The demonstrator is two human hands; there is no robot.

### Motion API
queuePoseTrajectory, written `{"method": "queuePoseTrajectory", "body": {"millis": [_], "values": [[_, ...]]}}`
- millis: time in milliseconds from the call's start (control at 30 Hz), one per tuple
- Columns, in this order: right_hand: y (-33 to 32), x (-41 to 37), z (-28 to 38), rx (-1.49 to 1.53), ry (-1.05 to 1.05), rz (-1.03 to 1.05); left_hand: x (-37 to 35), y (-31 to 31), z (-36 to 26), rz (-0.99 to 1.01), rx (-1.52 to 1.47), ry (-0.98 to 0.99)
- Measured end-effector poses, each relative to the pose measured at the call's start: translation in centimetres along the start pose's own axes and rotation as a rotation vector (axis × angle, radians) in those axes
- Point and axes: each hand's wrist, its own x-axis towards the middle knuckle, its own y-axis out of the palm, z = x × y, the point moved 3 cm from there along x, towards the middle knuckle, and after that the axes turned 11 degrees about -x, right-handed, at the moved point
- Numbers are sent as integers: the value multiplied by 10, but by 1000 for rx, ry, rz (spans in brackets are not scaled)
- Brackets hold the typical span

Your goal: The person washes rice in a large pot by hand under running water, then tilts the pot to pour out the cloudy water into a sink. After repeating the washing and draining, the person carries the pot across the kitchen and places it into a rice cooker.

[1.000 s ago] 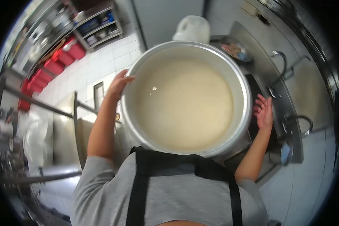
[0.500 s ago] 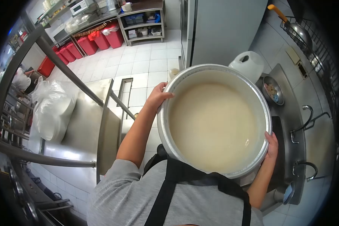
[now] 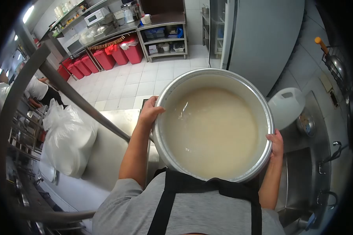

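A large round metal pot point(image 3: 243, 92) is in front of my chest, held between both hands. Cloudy, cream-coloured liquid point(image 3: 211, 135) fills much of it, and what lies beneath the surface cannot be made out. My left hand point(image 3: 150, 111) grips the rim on the left, its thumb over the edge. On the opposite side my right hand point(image 3: 276, 144) is closed on the rim, its other fingers partly hidden beneath. The near edge of the pot is close to my black apron point(image 3: 188, 184).
Left stands a metal table point(image 3: 113, 164) with a plastic bag of white containers point(image 3: 72, 141) and a metal rail point(image 3: 82, 98). A sink point(image 3: 298, 180), white jug point(image 3: 287, 105) and metal bowl point(image 3: 306, 124) are right. Ahead is a fridge point(image 3: 259, 43); a person point(image 3: 37, 88) stands far left.
The pot has shifted left, away from the sink, and more of the basin shows. The fridge and bins sit further right in view. Ripples and glints now mark the liquid. Both hands keep their grip.
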Motion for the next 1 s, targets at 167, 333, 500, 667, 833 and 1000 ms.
{"method": "queuePoseTrajectory", "body": {"millis": [167,333,500,667,833,1000], "values": [[79,81,5,-30,-33,97,40,-63,-11,-109,-35,-12],[152,193,-1,-58,-39,211,101,-120,-4,-211,-118,46],[236,305,12,-101,-14,316,168,-161,-1,-339,-116,48],[327,408,30,-120,21,410,233,-204,-8,-454,-119,72],[400,510,30,-87,30,499,321,-253,-11,-528,-53,67],[463,599,21,-84,76,415,450,-298,-24,-484,-42,77]]}}
